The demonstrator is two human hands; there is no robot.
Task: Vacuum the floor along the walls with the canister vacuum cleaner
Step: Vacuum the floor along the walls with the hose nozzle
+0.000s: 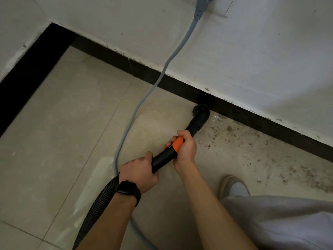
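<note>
Two-handed grip on black vacuum tube point(163, 157) | right hand point(185, 147) wrapped round orange collar point(177, 144), left hand point(138, 175) clenched on rear end by ribbed hose point(101, 199) | nozzle point(201, 114) on floor point(72, 123), touching black baseboard point(108, 51) | grey cord point(139, 105) crossing floor left of tube | dirt specks point(229, 129) right of nozzle, bare tiles left

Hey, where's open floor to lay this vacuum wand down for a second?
Free: the tiled floor left of the grey power cord, up to the black baseboard. Crowded: the near side, where the left hand and right hand grip the wand, with hose and shoe close; debris lies right of the nozzle.
</note>
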